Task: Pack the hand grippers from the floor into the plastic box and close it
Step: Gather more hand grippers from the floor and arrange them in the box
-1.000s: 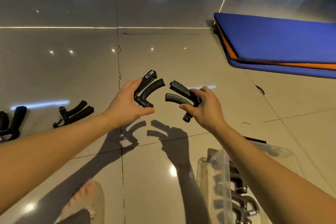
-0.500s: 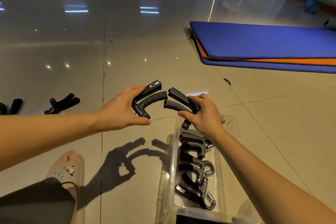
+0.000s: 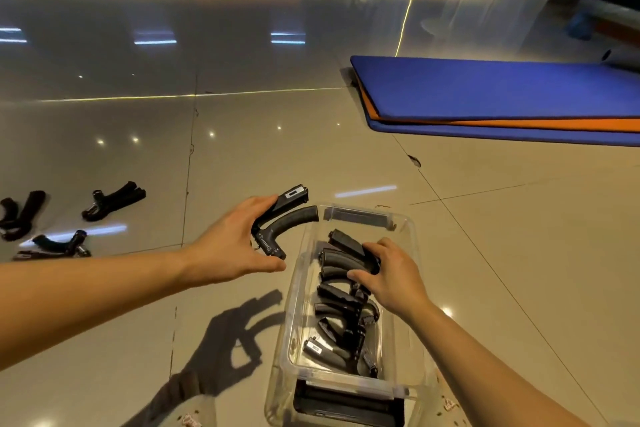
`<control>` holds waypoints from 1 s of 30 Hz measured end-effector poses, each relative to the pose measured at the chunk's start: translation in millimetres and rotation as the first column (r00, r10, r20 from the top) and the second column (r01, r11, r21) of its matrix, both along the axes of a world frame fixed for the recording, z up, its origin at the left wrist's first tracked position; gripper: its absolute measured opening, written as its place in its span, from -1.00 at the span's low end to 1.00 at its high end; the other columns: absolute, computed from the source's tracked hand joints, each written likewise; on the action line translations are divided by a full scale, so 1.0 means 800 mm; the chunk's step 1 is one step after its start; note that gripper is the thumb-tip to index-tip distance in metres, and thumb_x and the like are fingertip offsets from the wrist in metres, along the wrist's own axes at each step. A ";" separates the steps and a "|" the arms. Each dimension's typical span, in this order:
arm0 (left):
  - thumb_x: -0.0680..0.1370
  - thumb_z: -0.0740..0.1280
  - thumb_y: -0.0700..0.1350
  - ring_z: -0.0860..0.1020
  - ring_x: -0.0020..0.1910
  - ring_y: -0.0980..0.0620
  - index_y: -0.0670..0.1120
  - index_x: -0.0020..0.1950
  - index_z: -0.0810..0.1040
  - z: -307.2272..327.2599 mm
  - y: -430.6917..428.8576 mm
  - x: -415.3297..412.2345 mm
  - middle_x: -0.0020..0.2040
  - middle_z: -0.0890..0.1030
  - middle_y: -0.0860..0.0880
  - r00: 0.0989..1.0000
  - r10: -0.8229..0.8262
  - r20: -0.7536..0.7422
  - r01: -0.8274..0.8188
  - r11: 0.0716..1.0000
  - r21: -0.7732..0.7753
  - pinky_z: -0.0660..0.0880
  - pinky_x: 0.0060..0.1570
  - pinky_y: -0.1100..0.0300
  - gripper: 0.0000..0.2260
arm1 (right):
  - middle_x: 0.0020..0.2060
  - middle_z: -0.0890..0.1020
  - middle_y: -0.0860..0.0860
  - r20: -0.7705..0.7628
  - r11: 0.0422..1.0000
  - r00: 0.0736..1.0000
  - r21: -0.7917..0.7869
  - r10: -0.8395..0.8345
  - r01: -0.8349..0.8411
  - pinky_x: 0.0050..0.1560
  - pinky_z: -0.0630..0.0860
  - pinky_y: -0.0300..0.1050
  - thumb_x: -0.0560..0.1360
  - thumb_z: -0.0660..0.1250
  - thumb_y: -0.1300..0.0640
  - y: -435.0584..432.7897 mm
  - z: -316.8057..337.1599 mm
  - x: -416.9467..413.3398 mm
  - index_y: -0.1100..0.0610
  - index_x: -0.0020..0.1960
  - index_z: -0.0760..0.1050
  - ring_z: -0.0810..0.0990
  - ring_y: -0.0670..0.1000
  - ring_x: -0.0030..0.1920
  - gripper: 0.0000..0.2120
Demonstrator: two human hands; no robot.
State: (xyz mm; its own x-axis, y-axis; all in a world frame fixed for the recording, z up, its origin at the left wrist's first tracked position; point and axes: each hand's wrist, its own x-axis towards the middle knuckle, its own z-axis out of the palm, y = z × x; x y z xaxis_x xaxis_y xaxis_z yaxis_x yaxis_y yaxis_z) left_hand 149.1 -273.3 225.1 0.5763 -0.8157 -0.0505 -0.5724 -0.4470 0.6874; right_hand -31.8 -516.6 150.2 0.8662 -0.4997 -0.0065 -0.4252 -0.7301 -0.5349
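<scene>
Seating a hand gripper in the plastic box (image 3: pixel 296 291); box open, about half filled.

- Right hand (image 3: pixel 388 274): grip clenched on a black hand gripper (image 3: pixel 346 250), low inside the far half of the box, at the head of the packed row (image 3: pixel 339 322). Whether it already rests on its neighbour cannot be told.
- Left hand (image 3: pixel 228 250): grip clenched on a second hand gripper (image 3: pixel 287 218), held above the floor (image 3: pixel 485 253) just beside the box's far left corner, handles pointing over the rim.
- Loose grippers (image 3: pixel 114 199): at least three on the floor, well apart to the left.
- Blue mat (image 3: pixel 502 90): far right, not involved.

Handling note, as a judgement: lay the right-hand piece with its handles in line with the row, curved handle nested against the one below, so the stack stays flat and under the rim. Release only once it sits steady. Keep the left-hand piece clear of the wall until the right hand lifts out, then drop it into the bare far end.
</scene>
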 end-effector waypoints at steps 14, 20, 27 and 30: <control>0.32 0.62 0.14 0.41 0.29 0.26 0.08 0.59 0.21 -0.064 -0.014 -0.012 0.37 0.39 0.20 0.997 -0.013 -0.082 0.009 0.999 -0.049 0.31 0.26 0.40 -0.05 | 0.34 0.50 -0.05 -0.266 0.999 0.964 -0.031 0.029 -0.038 0.34 0.44 -0.02 0.49 0.44 -0.18 0.021 -0.127 0.011 0.03 0.50 0.41 0.46 0.03 0.35 -0.35; 0.31 0.63 0.11 0.42 0.29 0.24 0.09 0.57 0.23 -0.073 -0.016 -0.010 0.34 0.41 0.21 0.996 -0.011 -0.084 0.007 0.999 -0.052 0.30 0.26 0.40 -0.07 | 0.23 0.54 -0.07 -0.385 0.965 0.921 -0.217 0.056 -0.150 0.46 0.20 0.09 0.51 0.37 -0.25 0.015 -0.147 0.011 -0.05 0.44 0.44 0.46 0.03 0.31 -0.43; 0.30 0.62 0.16 0.40 0.30 0.24 0.05 0.60 0.20 -0.074 -0.016 -0.007 0.35 0.39 0.22 0.996 -0.015 -0.091 0.012 0.999 -0.033 0.27 0.21 0.46 -0.02 | 0.31 0.45 0.00 -0.359 0.971 0.933 -0.206 0.040 -0.121 0.40 0.35 0.06 0.51 0.42 -0.16 0.012 -0.157 0.007 -0.05 0.43 0.45 0.39 0.06 0.35 -0.47; 0.30 0.61 0.17 0.40 0.27 0.28 0.04 0.60 0.20 -0.074 -0.014 -0.007 0.34 0.39 0.22 0.996 -0.017 -0.091 0.014 0.999 -0.030 0.25 0.17 0.51 -0.02 | 0.32 0.44 -0.01 -0.364 0.976 0.931 -0.197 0.016 -0.094 0.41 0.34 0.06 0.49 0.43 -0.17 0.010 -0.159 0.007 -0.05 0.43 0.46 0.39 0.06 0.37 -0.46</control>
